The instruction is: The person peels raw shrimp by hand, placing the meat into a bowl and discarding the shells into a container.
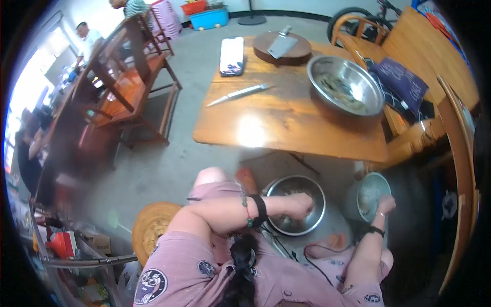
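My left hand (299,205) is closed and hangs over the steel bowl (322,210) on the floor between my legs. Small pieces lie in that bowl, too blurred to name. My right hand (387,204), also closed, is at the rim of the pale green bucket (366,178). The bucket has light-coloured contents that I cannot make out. Whatever either hand may hold is hidden by the fingers. On the wooden table (296,138) in front of me, a large steel bowl (376,87) contains greenish-grey, shrimp-like pieces.
On the table lie a phone (231,56), a slim pointed tool (240,94) and a cleaver (283,45) on a round chopping board (261,48). A wooden bench (409,56) with a purple bag (401,83) stands right. Wooden chairs (135,77) and other people are left.
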Demonstrator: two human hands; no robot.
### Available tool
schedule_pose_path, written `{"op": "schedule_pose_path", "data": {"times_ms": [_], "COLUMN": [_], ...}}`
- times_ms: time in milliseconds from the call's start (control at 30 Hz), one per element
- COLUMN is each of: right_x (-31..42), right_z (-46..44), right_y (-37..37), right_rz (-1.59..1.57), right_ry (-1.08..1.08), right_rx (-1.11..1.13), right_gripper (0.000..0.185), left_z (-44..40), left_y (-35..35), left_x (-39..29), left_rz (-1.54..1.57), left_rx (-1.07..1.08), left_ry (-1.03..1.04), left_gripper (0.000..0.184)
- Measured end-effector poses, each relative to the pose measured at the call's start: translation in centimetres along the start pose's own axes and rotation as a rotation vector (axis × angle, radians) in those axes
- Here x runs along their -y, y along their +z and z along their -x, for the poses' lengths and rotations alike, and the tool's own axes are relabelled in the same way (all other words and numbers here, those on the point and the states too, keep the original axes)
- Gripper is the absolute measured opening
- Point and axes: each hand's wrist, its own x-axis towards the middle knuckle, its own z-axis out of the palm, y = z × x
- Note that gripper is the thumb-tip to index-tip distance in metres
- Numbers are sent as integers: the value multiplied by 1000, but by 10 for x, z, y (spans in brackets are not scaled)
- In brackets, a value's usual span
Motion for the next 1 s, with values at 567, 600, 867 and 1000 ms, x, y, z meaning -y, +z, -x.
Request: {"op": "schedule_pose_path", "data": {"times_ms": [567, 600, 867, 1000], "right_x": [-22, -18, 24, 35], "right_z": [10, 6, 20, 36], "right_y": [48, 37, -24, -35], "right_rz": [-94, -54, -323, -120], "right_ry": [-109, -98, 88, 144], "right_rx": [343, 370, 79, 306], "right_gripper": [54, 43, 72, 97], "left_z": [2, 2, 2, 3], "left_y": [-4, -7, -16, -13], "left_x": [-1, -3, -14, -11], "left_rz": [-47, -37, -39, 32], "left_rx": [95, 91, 104, 71], "left_ry": [26, 38, 7, 27], "left_gripper": [24, 24, 25, 11]}}
